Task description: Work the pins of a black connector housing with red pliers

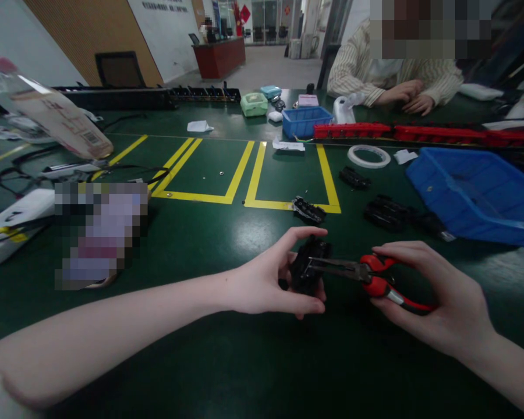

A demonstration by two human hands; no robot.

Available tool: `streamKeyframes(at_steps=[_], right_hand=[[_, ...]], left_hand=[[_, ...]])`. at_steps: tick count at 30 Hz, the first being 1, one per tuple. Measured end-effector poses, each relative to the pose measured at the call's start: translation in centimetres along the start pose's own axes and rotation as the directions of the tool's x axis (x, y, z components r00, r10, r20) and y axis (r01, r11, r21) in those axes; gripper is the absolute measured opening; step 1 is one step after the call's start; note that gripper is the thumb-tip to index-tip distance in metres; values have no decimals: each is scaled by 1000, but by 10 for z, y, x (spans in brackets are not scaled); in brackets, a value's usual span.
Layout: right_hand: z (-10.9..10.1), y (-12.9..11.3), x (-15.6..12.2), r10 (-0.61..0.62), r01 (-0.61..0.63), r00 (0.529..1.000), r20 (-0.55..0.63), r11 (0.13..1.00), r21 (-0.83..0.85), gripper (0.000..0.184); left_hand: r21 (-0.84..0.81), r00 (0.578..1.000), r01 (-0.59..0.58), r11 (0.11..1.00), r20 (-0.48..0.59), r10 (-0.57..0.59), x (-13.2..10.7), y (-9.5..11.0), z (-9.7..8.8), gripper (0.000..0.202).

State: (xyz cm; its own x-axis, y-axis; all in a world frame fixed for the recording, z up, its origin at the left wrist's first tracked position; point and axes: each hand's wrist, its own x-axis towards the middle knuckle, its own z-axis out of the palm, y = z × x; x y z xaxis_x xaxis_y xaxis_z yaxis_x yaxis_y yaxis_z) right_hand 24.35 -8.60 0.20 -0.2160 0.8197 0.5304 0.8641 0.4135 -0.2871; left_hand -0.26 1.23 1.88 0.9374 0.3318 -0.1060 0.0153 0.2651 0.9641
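Observation:
Between the thumb and fingers of my left hand [283,285] is a small black plastic part [309,265], held above the table. My right hand [436,297] grips red-handled needle-nose pliers [378,278] from the right side. The long jaws of the pliers reach across to the black part, and their tips overlap its face; whether they pinch anything there I cannot tell. Just beyond my left hand lies a similar black part [309,210] on the green table. More black parts [386,212] lie to the right, beside the blue bin.
A large blue bin [475,192] stands at right, a small blue basket [305,121] farther back. White tape roll [369,156], yellow tape lines [196,198], a phone [107,235] and a bottle [61,113] lie about. Across the table sits a person in a striped sleeve [353,64].

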Motion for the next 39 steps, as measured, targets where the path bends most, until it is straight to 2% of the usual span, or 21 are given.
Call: streamKeyframes(at_steps=[4,9,15,20,25,30,33,36,39], right_hand=[[-1,-1,-2,6,-6,1000,-31,1000,0,41],[-1,1,-3,-45,41,998,-53,997,-65,43],[-2,0,0,-106,105,994,2,988,-113,42],[-3,5,-2,-131,133,991,21,979,-155,47],[-1,3,-2,-70,71,997,15,988,-135,42],[0,3,0,-122,124,992,21,979,-163,43],[-1,2,0,-127,130,991,29,979,-155,43],[-1,-1,-1,-83,87,996,39,989,-122,40],[-1,-2,-2,-70,73,997,29,992,-104,42]], left_hand=[[130,995,27,991,-100,-14,-1,2,1,64],[213,984,22,977,-177,16,-1,1,2,59],[97,986,45,994,-164,-29,0,3,-2,55],[138,983,39,990,-182,-14,0,1,-4,59],[212,983,31,977,-181,8,1,0,-3,72],[179,985,16,984,-174,16,2,0,-1,83],[183,986,20,983,-168,11,2,0,-2,79],[194,988,36,980,-157,-5,2,1,-2,71],[281,984,61,958,-177,-11,1,3,-3,70]])
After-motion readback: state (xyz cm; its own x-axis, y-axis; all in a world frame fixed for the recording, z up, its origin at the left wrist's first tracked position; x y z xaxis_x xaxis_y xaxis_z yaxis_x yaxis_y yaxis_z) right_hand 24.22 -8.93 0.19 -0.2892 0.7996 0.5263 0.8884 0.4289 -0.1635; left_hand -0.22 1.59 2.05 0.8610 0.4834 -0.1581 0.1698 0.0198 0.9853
